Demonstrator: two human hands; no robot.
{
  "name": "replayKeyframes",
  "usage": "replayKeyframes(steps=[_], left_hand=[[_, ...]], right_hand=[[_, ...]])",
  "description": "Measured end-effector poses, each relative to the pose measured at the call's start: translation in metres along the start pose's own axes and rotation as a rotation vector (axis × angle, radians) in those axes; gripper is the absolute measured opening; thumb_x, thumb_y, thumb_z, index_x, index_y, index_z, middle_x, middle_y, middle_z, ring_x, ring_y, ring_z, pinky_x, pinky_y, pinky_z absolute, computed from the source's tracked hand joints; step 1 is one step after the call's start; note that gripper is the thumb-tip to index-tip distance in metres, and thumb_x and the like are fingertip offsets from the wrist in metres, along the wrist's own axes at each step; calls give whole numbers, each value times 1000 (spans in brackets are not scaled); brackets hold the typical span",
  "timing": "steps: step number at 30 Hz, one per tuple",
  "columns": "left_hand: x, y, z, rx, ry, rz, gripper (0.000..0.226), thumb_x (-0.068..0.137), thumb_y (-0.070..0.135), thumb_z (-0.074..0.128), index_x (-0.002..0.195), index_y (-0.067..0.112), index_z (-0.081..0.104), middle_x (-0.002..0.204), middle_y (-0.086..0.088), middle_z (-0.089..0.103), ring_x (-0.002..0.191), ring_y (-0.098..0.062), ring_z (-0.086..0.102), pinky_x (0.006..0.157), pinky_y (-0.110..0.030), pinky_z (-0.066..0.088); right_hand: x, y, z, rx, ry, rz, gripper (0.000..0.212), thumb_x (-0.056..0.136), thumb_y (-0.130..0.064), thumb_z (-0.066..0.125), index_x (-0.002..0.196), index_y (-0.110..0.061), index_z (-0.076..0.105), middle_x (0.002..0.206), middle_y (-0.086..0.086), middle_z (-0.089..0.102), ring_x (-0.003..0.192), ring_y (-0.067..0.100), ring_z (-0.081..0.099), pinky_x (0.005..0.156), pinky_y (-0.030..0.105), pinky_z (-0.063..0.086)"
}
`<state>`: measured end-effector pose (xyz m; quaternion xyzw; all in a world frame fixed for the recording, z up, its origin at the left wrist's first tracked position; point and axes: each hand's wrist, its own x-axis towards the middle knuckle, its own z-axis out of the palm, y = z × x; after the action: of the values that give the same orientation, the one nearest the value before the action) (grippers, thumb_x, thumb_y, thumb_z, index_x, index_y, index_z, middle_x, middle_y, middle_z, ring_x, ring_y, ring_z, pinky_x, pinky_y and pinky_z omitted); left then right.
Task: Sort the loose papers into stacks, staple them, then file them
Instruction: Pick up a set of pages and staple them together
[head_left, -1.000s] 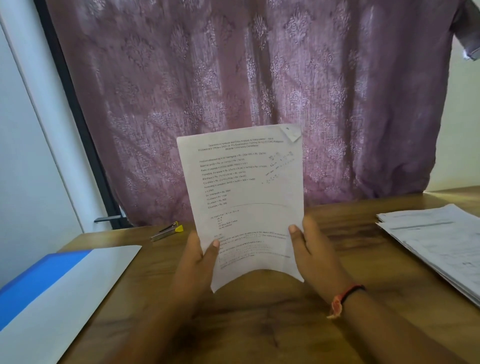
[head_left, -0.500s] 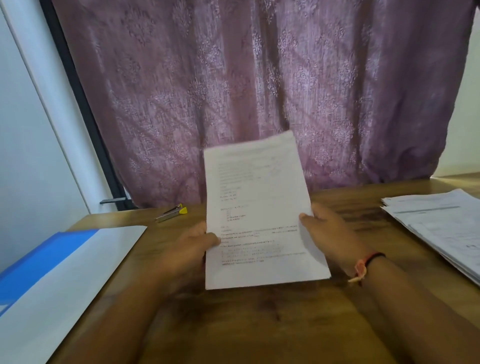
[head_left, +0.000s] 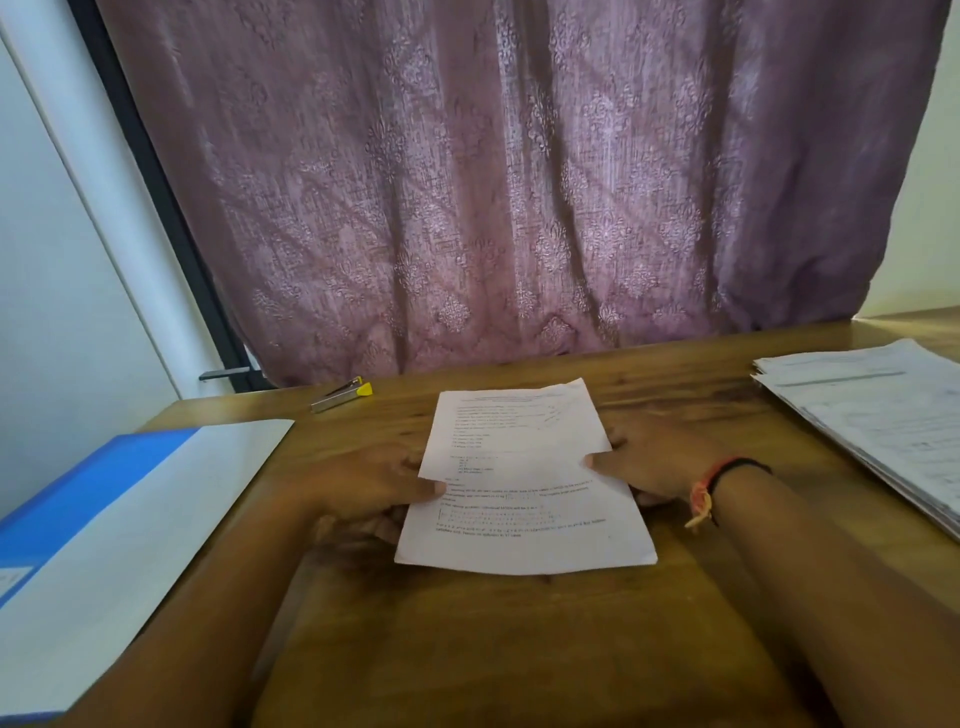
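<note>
A thin set of printed papers (head_left: 519, 467) lies almost flat just above the middle of the wooden table (head_left: 519, 649). My left hand (head_left: 374, 483) pinches its left edge, thumb on top and fingers underneath. My right hand (head_left: 654, 462) pinches the right edge the same way; a red and black band circles that wrist. A tall stack of loose papers (head_left: 878, 415) sits at the table's right edge. A blue and white file folder (head_left: 119, 519) lies at the left. A small silver stapler with a yellow tip (head_left: 343, 395) rests at the back, left of the held papers.
A mauve patterned curtain (head_left: 493, 182) hangs right behind the table's far edge. A white wall (head_left: 62, 286) and a dark door frame stand at the left. Bare wood shows between the held papers and the near edge.
The papers went from upright in front of the curtain to nearly flat, low over the table. Both hands came down with them, keeping their hold on the side edges.
</note>
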<state>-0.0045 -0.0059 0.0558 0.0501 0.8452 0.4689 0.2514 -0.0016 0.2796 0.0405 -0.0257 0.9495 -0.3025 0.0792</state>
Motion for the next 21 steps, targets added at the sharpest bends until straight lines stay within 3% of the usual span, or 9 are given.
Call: replayKeyframes(steps=[4,8,12,16,21], left_hand=[[-3,2,-2,124,32,9,7,102,29,57,101,24,62,79,10,78,71,-8,74,67,-26,62],[0,-2,-6,228,114,8,20,102,33,56,95,16,63,75,1,77,61,-9,71,58,-22,57],[8,-8,-11,310,191,7,26,101,33,58,99,8,66,93,-17,76,60,-15,72,57,-23,59],[14,-12,-11,358,280,15,27,100,32,61,98,7,70,76,-9,74,52,-12,69,48,-19,53],[20,-16,-12,434,370,3,32,101,38,59,98,9,70,64,-4,72,45,-11,64,44,-19,49]], right_hand=[[2,1,-1,-91,17,11,8,100,-35,55,106,-31,59,88,-15,62,82,18,71,79,32,61],[4,3,-1,-120,40,21,16,97,-34,59,100,-23,71,89,-9,71,75,15,71,72,29,60],[7,3,2,-185,73,26,26,98,-40,56,96,-21,73,89,-2,73,77,18,70,79,35,59],[11,7,2,-244,119,26,32,99,-43,54,97,-18,75,91,3,73,80,20,67,81,36,58],[18,10,6,-271,163,54,42,98,-51,51,87,-16,72,80,3,67,71,19,59,67,31,48]])
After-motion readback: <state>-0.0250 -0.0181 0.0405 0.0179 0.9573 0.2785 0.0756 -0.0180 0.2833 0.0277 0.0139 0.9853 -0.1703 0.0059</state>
